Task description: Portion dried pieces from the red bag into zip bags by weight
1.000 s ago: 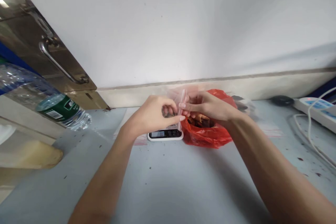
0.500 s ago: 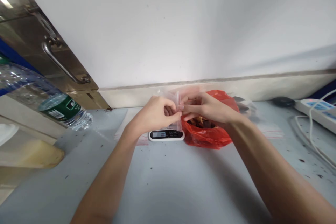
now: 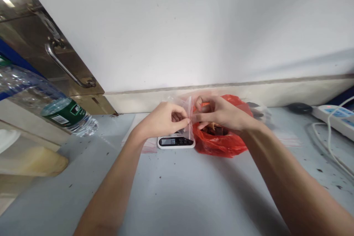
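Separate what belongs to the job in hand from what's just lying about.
Seemingly in the job:
clear bag, pinched by the left hand, right hand at its edge
scale
red bag holding dark pieces
flat bags left of the scale, probably

Probably just lying about:
bottle
plastic container
power strip
cable

The flat grey-blue table point(image 3: 171, 191) carries a white-black digital scale point(image 3: 177, 143) below the gripping left hand point(image 3: 167, 120) and, rightward, a crumpled red plastic bag point(image 3: 219, 148).

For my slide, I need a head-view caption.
Left hand pinches a clear bag, right hand at its edge, by a digital scale and red bag.
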A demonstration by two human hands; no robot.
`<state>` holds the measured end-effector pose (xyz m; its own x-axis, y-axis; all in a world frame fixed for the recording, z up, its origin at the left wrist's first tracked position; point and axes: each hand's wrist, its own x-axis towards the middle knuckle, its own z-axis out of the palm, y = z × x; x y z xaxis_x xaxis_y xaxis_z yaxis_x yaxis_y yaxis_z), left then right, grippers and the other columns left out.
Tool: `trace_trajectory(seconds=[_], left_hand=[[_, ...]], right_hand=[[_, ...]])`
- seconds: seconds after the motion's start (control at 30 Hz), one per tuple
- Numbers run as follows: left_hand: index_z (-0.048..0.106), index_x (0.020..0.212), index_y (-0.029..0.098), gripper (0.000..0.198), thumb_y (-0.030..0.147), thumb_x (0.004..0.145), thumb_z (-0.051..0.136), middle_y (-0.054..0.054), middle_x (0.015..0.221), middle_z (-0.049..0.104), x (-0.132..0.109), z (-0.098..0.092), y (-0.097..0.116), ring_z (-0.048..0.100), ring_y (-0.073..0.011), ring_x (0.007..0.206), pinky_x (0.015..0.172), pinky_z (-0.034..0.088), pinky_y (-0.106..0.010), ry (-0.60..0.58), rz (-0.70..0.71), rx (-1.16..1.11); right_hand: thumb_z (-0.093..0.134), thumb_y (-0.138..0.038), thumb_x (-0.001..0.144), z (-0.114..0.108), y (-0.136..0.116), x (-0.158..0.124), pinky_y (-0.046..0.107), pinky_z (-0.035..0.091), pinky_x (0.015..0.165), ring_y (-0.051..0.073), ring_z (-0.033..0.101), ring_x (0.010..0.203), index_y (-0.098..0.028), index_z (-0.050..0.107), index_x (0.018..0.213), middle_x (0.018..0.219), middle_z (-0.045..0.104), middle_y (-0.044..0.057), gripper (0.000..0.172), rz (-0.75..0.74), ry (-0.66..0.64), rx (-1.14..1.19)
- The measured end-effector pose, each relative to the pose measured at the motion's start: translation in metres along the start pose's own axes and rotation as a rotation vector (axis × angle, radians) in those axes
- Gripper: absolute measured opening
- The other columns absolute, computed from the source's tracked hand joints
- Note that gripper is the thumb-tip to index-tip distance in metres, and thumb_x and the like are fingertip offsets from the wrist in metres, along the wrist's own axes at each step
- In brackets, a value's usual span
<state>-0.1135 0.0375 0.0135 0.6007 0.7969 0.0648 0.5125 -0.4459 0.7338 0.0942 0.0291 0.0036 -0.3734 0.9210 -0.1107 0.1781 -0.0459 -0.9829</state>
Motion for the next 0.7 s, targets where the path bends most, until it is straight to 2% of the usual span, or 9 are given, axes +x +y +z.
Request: trace_trajectory(seconds=[0.27, 0.5, 0.6, 0.7], left_hand=[[0.063, 0.059, 0.019, 0.013, 0.016, 0.072, 0.061, 0.003, 0.057, 0.058, 0.001, 0.006, 0.004, 0.049, -0.0116, 0.056, 0.052, 0.034, -0.025, 0.073, -0.056, -0.052], [0.065, 0.054, 0.019, 0.014, 0.016, 0.066, 0.058, 0.002, 0.055, 0.062, 0.001, 0.004, 0.005, 0.053, -0.0128, 0.055, 0.050, 0.035, -0.025, 0.116, -0.080, -0.055], [0.062, 0.052, 0.019, 0.014, 0.017, 0.065, 0.059, 0.003, 0.052, 0.058, 0.001, 0.000, 0.005, 0.050, -0.0118, 0.054, 0.050, 0.035, -0.024, 0.158, -0.098, -0.031], [0.060, 0.049, 0.019, 0.019, 0.020, 0.068, 0.061, 0.003, 0.052, 0.057, -0.001, -0.005, 0.005, 0.050, -0.0113, 0.055, 0.053, 0.037, -0.025, 0.265, -0.131, -0.023]], right_hand=[[0.078, -0.028, 0.066, 0.005, 0.004, 0.003, 0.024, 0.036, 0.048, 0.011, 0.053, 0.054, -0.023, 0.054, 0.070, 0.062, 0.063, -0.003, 0.025, -0.120, 0.039, -0.054], [0.067, -0.022, 0.068, 0.018, -0.006, -0.001, 0.026, 0.031, 0.051, 0.010, 0.043, 0.055, -0.025, 0.045, 0.069, 0.061, 0.053, -0.005, 0.023, -0.150, 0.094, -0.182], [0.061, -0.012, 0.069, 0.019, -0.009, -0.003, 0.028, 0.028, 0.052, 0.010, 0.037, 0.055, -0.025, 0.038, 0.064, 0.058, 0.044, -0.006, 0.027, -0.175, 0.237, -0.415], [0.059, -0.007, 0.070, 0.016, -0.012, -0.005, 0.031, 0.027, 0.054, 0.012, 0.036, 0.055, -0.026, 0.034, 0.062, 0.056, 0.042, -0.005, 0.032, -0.148, 0.418, -0.646]])
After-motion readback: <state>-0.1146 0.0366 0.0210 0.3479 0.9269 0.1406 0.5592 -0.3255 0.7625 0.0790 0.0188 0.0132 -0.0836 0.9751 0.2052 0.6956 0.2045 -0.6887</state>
